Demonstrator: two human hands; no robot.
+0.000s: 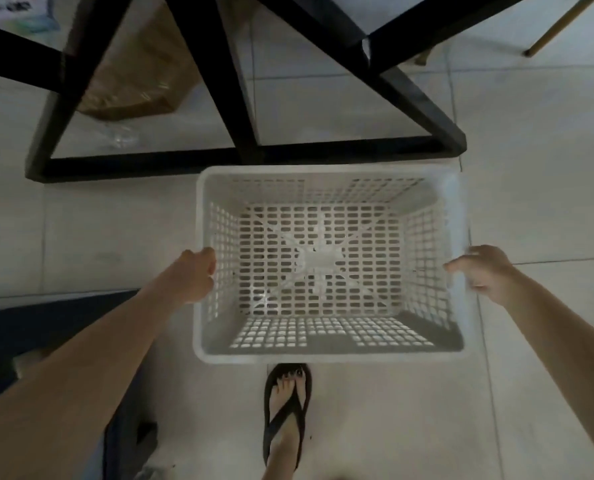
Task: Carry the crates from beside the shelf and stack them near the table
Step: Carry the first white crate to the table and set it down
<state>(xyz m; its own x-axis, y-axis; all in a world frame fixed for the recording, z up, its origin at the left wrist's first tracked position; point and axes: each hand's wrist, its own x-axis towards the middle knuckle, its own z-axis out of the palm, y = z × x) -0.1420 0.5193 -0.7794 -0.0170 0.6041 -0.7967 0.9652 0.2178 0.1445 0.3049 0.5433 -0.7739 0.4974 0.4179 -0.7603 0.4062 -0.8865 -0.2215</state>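
The pale tiled floor (531, 168) fills most of the view, and on it stands the black table frame (240, 157), its angled legs meeting a low bar that runs just beyond the crate. The white crate (323, 355), with slotted walls and a slotted bottom, sits open side up right in front of that bar, close to it but with a thin strip of floor showing between them; I cannot tell whether it rests on the tiles or is held just above them. The left hand (193, 275) is closed around the crate's left rim, fingers curled over the edge. The right hand (482, 271) is at the right rim, fingers bent and loosely spread against it, though the blur keeps me from seeing whether it grips. A dark mat (46, 327) lies at the left. A brown paper bag (133, 81) lies under the table. One foot in a black flip-flop (287, 410) stands just behind the crate.
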